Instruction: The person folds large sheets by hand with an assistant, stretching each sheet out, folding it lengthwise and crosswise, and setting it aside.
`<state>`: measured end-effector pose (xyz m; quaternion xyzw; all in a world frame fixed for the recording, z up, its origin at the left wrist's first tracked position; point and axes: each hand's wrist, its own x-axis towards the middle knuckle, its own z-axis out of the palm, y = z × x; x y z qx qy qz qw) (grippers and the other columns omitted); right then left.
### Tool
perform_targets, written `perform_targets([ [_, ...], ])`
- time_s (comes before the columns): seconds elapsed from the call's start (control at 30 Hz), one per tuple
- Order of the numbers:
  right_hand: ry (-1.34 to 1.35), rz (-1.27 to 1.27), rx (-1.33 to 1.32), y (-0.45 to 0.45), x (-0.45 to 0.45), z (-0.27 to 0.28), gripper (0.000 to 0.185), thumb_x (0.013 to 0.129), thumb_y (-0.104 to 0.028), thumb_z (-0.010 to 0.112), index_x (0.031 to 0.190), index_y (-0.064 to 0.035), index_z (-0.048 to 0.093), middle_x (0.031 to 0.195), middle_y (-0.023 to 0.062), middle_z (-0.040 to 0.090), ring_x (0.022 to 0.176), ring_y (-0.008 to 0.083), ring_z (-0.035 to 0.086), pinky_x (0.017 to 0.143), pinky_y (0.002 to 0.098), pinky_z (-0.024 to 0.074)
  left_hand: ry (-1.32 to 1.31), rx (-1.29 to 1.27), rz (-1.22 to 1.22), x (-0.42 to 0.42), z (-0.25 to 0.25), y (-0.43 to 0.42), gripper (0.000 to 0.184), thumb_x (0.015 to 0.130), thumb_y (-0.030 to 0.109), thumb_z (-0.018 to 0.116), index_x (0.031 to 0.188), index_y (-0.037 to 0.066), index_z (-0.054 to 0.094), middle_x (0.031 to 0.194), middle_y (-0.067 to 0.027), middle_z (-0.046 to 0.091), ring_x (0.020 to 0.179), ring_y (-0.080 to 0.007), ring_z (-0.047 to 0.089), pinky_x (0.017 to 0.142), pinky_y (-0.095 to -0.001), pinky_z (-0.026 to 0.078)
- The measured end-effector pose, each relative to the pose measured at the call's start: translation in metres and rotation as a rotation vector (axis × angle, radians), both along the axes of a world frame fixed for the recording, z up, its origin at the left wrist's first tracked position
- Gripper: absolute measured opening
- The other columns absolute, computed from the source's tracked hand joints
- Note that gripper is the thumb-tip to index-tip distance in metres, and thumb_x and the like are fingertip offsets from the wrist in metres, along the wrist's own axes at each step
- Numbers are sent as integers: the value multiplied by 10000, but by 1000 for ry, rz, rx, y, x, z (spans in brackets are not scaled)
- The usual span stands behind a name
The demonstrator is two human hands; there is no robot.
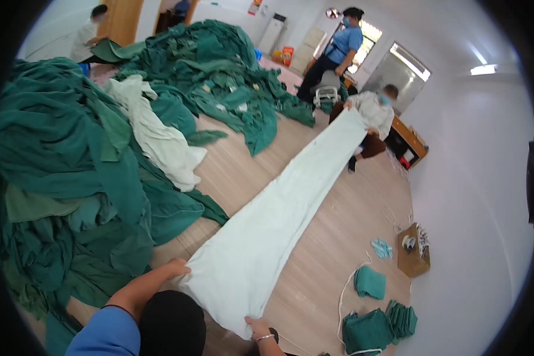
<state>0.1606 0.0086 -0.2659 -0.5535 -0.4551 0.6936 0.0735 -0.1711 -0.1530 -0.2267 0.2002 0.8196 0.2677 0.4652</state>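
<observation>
Left grip and right grip grasp near corners of the pale sheet, running 7 to 2 o'clock, with wide floor along its 4 o'clock edge and illegible markings on the 12 o'clock orange packet.

By the white right wall, a brown cardboard box and orange-brown wooden desk. At the back, a grey metal door, tall white appliance, 1 standing person in a blue shirt.

Pale mint sheet, green cloth heap, tan floor
</observation>
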Motion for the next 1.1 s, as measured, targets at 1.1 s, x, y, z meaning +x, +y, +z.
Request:
perform_targets([
  [1.1,-4,-152,-285,116,-43,-27,139,833,-169,518,853,-33,527,752,119,591,653,240,584,568,384,487,-843,169,589,14,-104,50,451,871,436,413,1106,52,436,987,-163,549,872,-283,570,742,-399,458],
])
